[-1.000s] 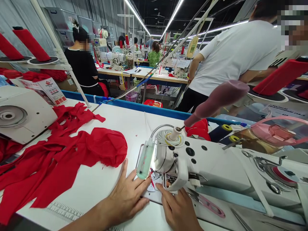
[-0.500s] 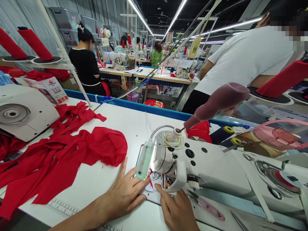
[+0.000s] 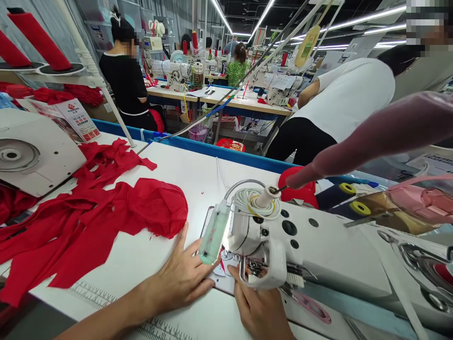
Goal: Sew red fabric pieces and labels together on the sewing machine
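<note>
My left hand [image 3: 186,271] lies flat on the white sewing table, fingers spread. Its index fingertip touches the edge of a gathered red cloth piece [image 3: 159,208], and other fingertips reach under the green-cased lamp [image 3: 214,233]. My right hand [image 3: 260,304] is at the needle end of the white sewing machine [image 3: 318,250]. One fingertip shows beside the needle plate; the other fingers look curled and are partly behind the machine head, so what they hold is hidden. Between both hands a narrow red scrap [image 3: 222,264] shows near the presser foot.
A pink-handled tool [image 3: 354,146] stands slanted in the post on the machine. Pink-handled snips [image 3: 311,307] lie right of my right hand. Red cut cloth [image 3: 85,226] spreads leftward. Beyond the blue table edge [image 3: 247,163], a person in white [image 3: 350,99] bends over.
The view has shifted slightly, so the machine and pink-handled tool appear farther right. The person in white has bent lower. Both my hands stay nearly in place.
</note>
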Demonstrator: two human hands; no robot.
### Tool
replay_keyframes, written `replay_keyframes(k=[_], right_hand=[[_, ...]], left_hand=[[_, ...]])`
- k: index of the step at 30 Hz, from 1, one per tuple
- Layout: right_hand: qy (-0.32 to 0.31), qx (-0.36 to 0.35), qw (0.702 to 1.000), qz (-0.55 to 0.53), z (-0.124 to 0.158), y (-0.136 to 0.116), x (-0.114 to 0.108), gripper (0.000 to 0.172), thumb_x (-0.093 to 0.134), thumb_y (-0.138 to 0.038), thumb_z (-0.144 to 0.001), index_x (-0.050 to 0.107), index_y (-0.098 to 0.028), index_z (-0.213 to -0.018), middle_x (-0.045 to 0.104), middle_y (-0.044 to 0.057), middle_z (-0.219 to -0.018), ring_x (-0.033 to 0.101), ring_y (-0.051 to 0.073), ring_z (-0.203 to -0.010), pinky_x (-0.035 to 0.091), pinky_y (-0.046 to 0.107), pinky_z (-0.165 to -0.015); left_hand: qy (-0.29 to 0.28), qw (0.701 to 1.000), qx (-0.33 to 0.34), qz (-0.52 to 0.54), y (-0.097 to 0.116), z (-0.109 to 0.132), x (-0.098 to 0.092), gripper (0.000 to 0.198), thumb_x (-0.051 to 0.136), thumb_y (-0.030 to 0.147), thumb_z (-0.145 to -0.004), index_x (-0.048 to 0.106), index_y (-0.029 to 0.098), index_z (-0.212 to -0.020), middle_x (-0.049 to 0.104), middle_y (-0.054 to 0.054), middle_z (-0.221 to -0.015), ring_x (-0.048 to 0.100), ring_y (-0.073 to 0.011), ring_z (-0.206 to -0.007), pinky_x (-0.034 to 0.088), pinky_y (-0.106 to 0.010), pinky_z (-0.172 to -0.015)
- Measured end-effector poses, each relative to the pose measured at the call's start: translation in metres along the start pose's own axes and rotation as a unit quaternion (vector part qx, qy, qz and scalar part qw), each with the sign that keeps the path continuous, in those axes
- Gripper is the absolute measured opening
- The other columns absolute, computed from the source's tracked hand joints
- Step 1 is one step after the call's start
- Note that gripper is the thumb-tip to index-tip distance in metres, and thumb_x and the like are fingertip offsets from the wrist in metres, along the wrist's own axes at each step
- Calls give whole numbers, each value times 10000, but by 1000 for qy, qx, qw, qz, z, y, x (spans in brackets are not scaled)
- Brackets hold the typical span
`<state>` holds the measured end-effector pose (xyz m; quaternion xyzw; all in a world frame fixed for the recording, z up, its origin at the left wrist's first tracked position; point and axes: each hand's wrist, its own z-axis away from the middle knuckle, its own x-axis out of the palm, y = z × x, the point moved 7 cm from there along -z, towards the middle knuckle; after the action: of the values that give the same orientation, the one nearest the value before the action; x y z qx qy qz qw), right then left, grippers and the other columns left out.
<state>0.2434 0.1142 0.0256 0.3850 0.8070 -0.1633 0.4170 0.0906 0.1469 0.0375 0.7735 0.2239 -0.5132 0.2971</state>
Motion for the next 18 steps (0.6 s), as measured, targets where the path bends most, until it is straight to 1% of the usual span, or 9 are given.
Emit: replay_keyframes(k=[3,5,7,9,11,14,16,18], right_hand=[[27,18,999,-13,-11,1,-10,331,415,-28,-925,679,-128,-1098,726,101,-902,644,269,-935,427,424,-880],[29,28,999,-19,-15,2,-13,352,409,-9,-913,678,-134,-1101,725,96,-922,646,255,-930,432,412,-876],[7,24,1000,-19,-15,1,-13,376,396,17,-907,681,-142,-1093,727,79,-919,647,241,-935,427,401,-878],[-28,11,999,-13,-14,-1,-10,379,399,28,-910,687,-149,-1080,730,67,-924,646,234,-923,424,401,-880],[-49,-3,999,-6,-13,-3,-9,361,431,25,-911,691,-156,-1085,727,68,-945,641,238,-925,429,408,-880],[-52,2,999,-9,-15,-2,-9,345,468,-23,-919,675,-146,-1167,706,104,-1032,627,264,-975,454,414,-860],[-68,13,998,-9,-16,-1,-6,379,437,-67,-938,643,-133,-1249,680,143,-1100,624,277,-983,467,424,-844],[-94,21,995,-4,-17,0,-1,421,402,-78,-936,624,-126,-1291,666,167,-1106,631,276,-955,468,438,-842]], left_hand=[[4,1000,-2,-1,0,-1,-2,303,519,326,-974,582,208,-1246,714,-50,-1092,525,-336,-1259,103,-737,-1150],[-3,1000,3,-4,1,-3,-4,340,501,319,-982,554,188,-1291,707,-63,-1132,538,-344,-1235,207,-719,-1133],[-14,1000,8,-9,2,-5,-5,369,482,306,-988,530,179,-1331,698,-76,-1165,553,-344,-1210,331,-676,-1088],[-16,1000,13,-12,3,-6,-7,379,474,300,-990,526,178,-1346,706,-83,-1139,565,-337,-1191,411,-630,-1041],[-11,1000,16,-11,3,-6,-8,362,477,292,-989,546,182,-1327,715,-84,-1108,568,-326,-1188,433,-607,-1029],[-3,1000,17,-8,2,-6,-8,329,493,274,-980,575,187,-1286,714,-80,-1125,557,-312,-1209,426,-591,-1047],[0,1000,16,-4,2,-6,-9,321,499,273,-976,582,182,-1273,700,-80,-1175,550,-312,-1221,427,-580,-1052],[2,1000,17,-3,2,-6,-9,318,492,276,-979,585,174,-1265,695,-81,-1194,551,-319,-1220,427,-586,-1049]])
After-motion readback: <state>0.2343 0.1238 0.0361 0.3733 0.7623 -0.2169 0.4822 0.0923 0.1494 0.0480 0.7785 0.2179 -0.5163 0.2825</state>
